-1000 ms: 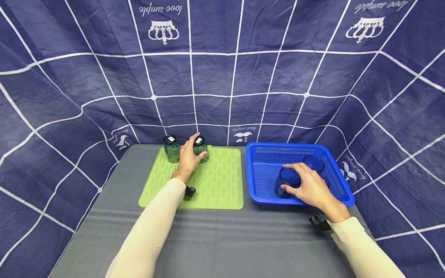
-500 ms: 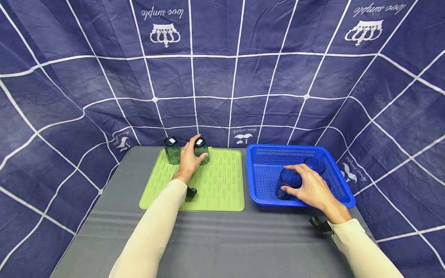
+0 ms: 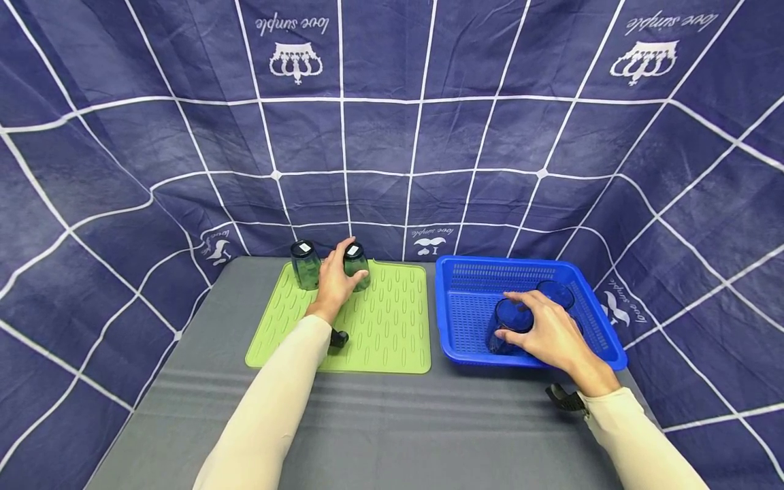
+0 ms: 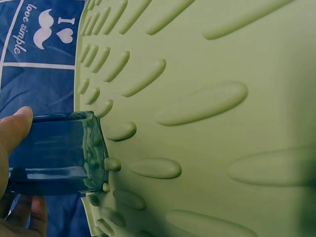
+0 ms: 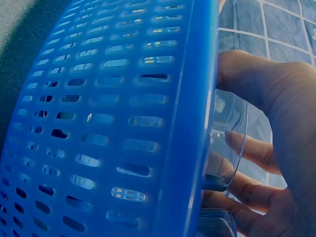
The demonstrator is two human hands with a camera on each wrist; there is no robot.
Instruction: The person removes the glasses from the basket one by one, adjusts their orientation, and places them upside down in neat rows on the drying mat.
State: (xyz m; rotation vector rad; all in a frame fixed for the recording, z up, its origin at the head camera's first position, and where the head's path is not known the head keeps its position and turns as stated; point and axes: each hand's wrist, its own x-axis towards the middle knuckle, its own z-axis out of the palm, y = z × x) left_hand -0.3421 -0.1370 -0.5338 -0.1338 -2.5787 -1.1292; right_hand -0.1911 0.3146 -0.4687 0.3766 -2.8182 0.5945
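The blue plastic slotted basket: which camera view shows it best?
The head view: it shows nearly the whole blue plastic slotted basket from above, though the right hand crosses its near side. The right wrist view shows only part of its outer wall and rim, close up; the left wrist view does not show it.

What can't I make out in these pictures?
Head view: any writing on the white labels; too small.
Head view: how many glasses the basket holds; right hand in front.
Left wrist view: most of the left hand; cut off by the left edge.
Right wrist view: the base of the held glass; behind the basket's wall.
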